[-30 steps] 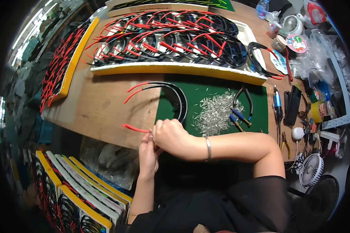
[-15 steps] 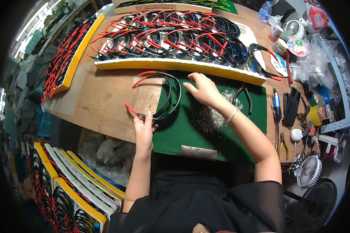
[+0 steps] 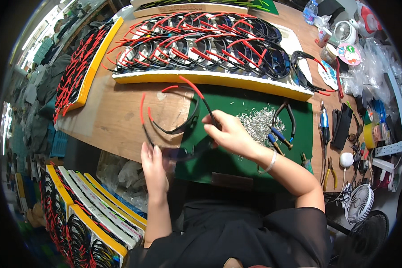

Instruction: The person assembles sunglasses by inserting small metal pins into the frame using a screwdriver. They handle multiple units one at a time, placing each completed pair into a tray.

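Left hand pinches one arm of dark-lensed glasses, blurred between hands; right hand, empty half second ago, now pinches other arm — so frame is held from both sides, likely steadier for handling. Second red-tipped black frame just beyond left fingers; pale slivers right of right hand — yellow-edged tray beyond both

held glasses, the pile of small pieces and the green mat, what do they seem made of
Held glasses: likely plastic, smooth and slightly glossy, black with red tips; motion blur leaves this open.
Pile of small pieces: shiny, pale slivers, clear plastic or bright metal, too small to tell.
Green mat: matte, flat and evenly coloured, perhaps rubber or vinyl.
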Demonstrator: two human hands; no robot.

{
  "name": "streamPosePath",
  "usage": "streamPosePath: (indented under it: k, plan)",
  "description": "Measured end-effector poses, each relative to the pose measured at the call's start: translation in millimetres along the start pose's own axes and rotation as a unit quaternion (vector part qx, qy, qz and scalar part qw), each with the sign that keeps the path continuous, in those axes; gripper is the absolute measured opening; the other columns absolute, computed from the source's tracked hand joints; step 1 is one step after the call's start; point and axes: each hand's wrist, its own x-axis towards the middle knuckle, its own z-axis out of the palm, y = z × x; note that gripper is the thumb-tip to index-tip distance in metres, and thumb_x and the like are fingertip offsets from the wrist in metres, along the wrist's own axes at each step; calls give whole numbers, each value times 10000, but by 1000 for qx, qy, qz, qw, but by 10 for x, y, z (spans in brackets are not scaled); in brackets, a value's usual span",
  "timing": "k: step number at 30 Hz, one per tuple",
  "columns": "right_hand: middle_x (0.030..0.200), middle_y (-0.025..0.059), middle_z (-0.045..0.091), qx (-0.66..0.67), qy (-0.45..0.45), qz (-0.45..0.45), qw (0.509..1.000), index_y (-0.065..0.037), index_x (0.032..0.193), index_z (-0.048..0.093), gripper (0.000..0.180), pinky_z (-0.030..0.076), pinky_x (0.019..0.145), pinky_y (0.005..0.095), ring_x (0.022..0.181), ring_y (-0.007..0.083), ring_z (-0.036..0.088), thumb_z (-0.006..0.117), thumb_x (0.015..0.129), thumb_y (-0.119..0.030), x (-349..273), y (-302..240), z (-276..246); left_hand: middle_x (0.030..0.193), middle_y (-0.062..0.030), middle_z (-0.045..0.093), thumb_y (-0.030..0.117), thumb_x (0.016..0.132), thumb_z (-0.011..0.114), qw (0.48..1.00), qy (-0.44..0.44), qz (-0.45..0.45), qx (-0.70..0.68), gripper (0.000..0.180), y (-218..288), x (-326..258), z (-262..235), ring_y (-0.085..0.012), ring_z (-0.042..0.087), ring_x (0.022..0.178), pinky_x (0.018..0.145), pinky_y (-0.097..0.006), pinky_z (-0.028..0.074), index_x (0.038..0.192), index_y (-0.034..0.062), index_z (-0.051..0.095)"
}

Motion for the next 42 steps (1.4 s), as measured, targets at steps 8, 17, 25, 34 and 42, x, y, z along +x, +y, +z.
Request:
streamPosePath:
  k: [8,17,25,34,42]
  plan:
    - [848,21,569,199,-100,105,969,5,1107,518,303,429,531,198,613,52,500,384,939,-209,-1036,1,-575,1263,-173,347,104,907,385,982,-138,-46,-124,490,-75,-572,512,-281,508,1027,730,-376,509,1348,88,170]
    - [812,11,578,165,-96,72,979,7,891,566,113,432,662,221,735,68,521,587,827,-85,-1560,157,-758,1166,-181,481,183,915,428,931,-313,-179,-59,402,-301,-555,1012,-253,580,934,691,-352,533,1279,62,311]
    - [943,114,599,45,-58,-98,992,22,993,585,201,452,780,314,872,216,581,546,803,-31,-1629,5,-1064,1044,-200,537,202,917,425,832,-398,-370,-109,311,-323,-752,1164,-254,618,823,577,-323,551,1177,45,361]
    - [814,99,602,-128,95,-154,975,13,875,595,84,468,601,262,663,184,592,551,819,-32,-1378,209,-758,989,-184,563,211,920,420,788,-441,-417,-102,330,-410,-923,1228,-246,637,763,521,-285,539,1197,51,336]
    - [701,78,527,-50,151,-43,986,5,795,557,117,400,495,261,548,140,499,609,797,-99,-1417,303,-798,966,-188,590,227,919,427,760,-510,-400,-46,334,-422,-928,1265,-232,639,745,569,-279,525,1170,19,353]
